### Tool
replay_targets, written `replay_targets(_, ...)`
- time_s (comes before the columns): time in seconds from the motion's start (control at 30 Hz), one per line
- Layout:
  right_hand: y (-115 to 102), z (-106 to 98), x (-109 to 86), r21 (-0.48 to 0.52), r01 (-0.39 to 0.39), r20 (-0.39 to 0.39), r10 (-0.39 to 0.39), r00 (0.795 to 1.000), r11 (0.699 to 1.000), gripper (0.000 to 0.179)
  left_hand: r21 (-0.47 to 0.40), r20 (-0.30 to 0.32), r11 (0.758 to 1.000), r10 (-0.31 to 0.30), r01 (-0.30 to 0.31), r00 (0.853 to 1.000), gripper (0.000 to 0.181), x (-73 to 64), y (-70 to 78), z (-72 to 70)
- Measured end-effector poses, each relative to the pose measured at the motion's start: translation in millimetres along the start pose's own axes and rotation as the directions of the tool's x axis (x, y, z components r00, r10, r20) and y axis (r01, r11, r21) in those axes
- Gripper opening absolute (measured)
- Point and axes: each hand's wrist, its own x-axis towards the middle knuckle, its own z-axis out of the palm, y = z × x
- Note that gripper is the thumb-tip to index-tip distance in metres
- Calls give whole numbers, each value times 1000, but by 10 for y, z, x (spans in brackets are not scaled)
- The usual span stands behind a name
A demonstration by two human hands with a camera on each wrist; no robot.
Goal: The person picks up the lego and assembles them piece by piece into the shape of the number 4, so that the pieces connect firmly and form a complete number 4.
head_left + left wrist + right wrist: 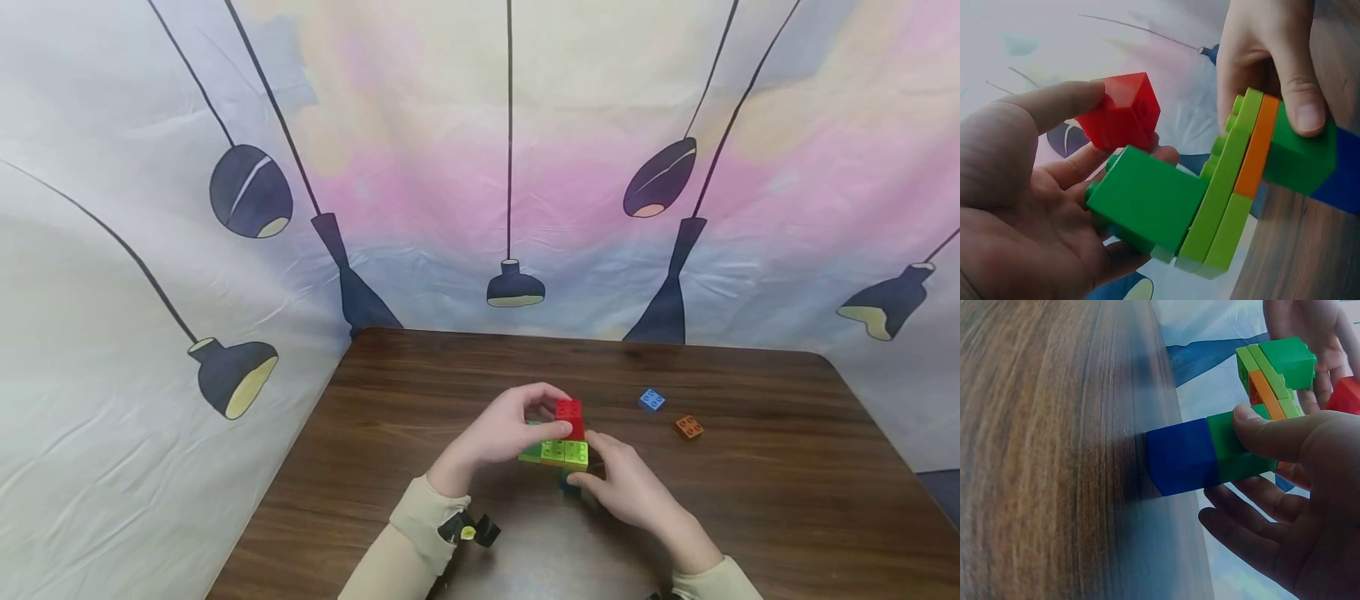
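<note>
Between its thumb and fingers my left hand (504,427) pinches a red brick (1121,115). That brick is held near the studded lime-green bricks (564,452) of a small build, with a gap showing in the left wrist view. My right hand (632,483) grips the build low down, thumb on a green brick (1238,440). A blue brick (1182,456) forms the bottom, at the tabletop. An orange brick (1257,147) sits beside a lime-green one in the lower layer. Another green brick (1154,194) stands on the build's left end, close to my left fingers.
On the brown wooden table (420,375), a loose blue brick (652,400) and a loose orange brick (689,427) lie to the right, beyond my right hand. A cloth backdrop (450,208) with painted lamps hangs behind the table's far edge.
</note>
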Motion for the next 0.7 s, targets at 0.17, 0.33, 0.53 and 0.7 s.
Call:
replay_targets(0.17,20,9,-7,15,29,-7,-29,1000,999,53,77,51,997,21,-25,998,31,2,1,92)
replay_targets(0.33,53,3,-18,8,68,-21,-68,997,998,39,236,86,970,42,-61,995,34,10,0,163)
replay_targets(0.53,55,-20,-13,9,100,-21,-100,995,995,35,367,102,926,55,-89,993,35,20,5,180)
replay_targets(0.7,41,-36,-10,16,89,-10,-88,996,996,34,388,92,917,64,-95,994,34,14,3,179)
